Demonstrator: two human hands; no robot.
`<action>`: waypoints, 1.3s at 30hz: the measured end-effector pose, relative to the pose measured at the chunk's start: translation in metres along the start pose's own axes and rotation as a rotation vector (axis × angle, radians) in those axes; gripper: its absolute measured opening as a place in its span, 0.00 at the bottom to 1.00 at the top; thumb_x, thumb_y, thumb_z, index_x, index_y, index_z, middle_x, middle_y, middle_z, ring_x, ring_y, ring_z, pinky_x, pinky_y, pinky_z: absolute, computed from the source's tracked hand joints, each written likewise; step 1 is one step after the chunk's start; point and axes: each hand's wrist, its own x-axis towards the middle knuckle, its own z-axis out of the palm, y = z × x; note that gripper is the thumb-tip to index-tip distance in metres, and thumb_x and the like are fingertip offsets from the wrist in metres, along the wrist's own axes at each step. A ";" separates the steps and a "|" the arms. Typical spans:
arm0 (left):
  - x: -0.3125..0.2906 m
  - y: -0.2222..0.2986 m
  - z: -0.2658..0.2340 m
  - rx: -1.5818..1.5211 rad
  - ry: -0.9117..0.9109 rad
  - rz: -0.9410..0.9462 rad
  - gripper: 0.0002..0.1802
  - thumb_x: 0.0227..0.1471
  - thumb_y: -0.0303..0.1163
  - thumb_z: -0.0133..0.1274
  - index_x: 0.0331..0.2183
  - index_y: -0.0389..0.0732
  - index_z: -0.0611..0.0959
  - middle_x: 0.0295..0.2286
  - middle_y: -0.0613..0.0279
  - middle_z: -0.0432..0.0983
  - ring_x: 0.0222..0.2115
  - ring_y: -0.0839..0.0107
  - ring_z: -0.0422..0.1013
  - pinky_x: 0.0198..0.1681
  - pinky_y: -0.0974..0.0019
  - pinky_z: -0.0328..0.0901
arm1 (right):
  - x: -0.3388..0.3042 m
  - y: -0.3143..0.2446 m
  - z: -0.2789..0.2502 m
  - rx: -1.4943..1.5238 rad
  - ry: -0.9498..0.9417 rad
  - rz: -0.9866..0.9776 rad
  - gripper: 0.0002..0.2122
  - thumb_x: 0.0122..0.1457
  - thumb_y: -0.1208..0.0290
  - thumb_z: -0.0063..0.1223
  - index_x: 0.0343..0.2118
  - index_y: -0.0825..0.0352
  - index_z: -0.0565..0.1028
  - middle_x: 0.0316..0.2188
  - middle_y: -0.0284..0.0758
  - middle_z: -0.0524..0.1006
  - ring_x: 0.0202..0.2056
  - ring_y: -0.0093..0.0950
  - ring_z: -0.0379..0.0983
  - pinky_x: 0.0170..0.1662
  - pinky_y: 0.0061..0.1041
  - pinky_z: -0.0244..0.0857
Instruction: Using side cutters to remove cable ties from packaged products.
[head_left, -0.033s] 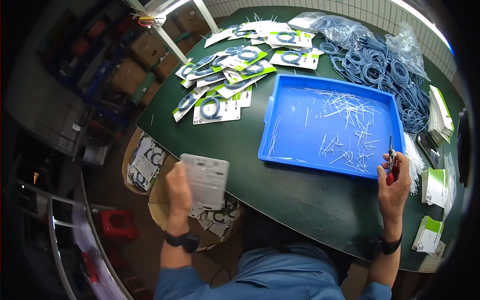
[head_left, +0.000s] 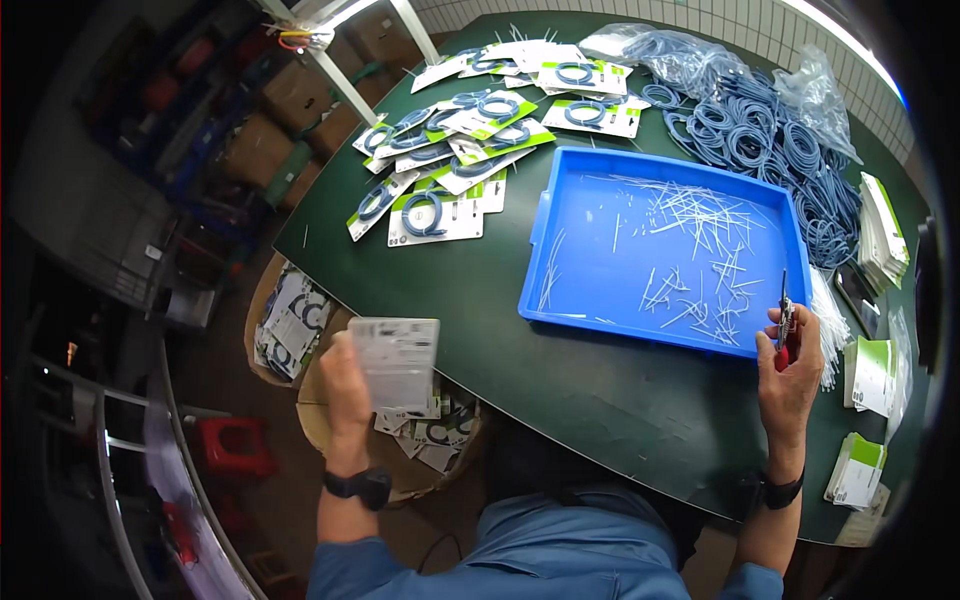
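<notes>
Slightly leftward since the earlier frame went the left hand (head_left: 346,388) and the pale card package (head_left: 400,362), blurred, its fingers grasping the package's left side above an open carton (head_left: 316,412) beside the green worktop (head_left: 530,375). Fingers of the right hand (head_left: 788,385) were wrapped around red-handled cutters (head_left: 782,357) at the blue tray's (head_left: 590,265) near right corner.
</notes>
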 end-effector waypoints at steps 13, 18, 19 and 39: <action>0.082 -0.002 0.048 0.612 0.049 0.509 0.34 0.49 0.37 0.71 0.56 0.39 0.79 0.49 0.52 0.74 0.52 0.52 0.70 0.57 0.55 0.66 | -0.002 0.000 0.003 0.065 -0.108 0.015 0.20 0.59 0.82 0.63 0.53 0.70 0.71 0.42 0.40 0.81 0.43 0.27 0.80 0.51 0.28 0.73; 0.157 -0.016 0.086 0.849 -0.121 0.790 0.49 0.45 0.43 0.73 0.63 0.40 0.70 0.54 0.45 0.70 0.57 0.46 0.66 0.63 0.53 0.62 | -0.005 0.001 -0.005 0.043 -0.116 -0.001 0.20 0.58 0.81 0.64 0.53 0.70 0.72 0.41 0.40 0.81 0.43 0.27 0.80 0.51 0.28 0.73; 0.171 -0.021 0.090 0.903 -0.164 0.827 0.50 0.45 0.45 0.73 0.64 0.40 0.69 0.55 0.44 0.69 0.58 0.46 0.66 0.64 0.52 0.61 | -0.005 0.002 -0.005 0.042 -0.125 -0.001 0.20 0.58 0.81 0.64 0.53 0.70 0.72 0.41 0.39 0.81 0.43 0.27 0.80 0.51 0.28 0.72; 0.115 -0.041 0.069 0.829 -0.239 0.869 0.29 0.57 0.46 0.61 0.54 0.39 0.77 0.49 0.49 0.73 0.50 0.48 0.72 0.52 0.53 0.73 | -0.005 0.040 -0.003 0.010 -0.168 -0.053 0.21 0.67 0.80 0.58 0.61 0.73 0.69 0.51 0.40 0.78 0.55 0.29 0.76 0.62 0.31 0.68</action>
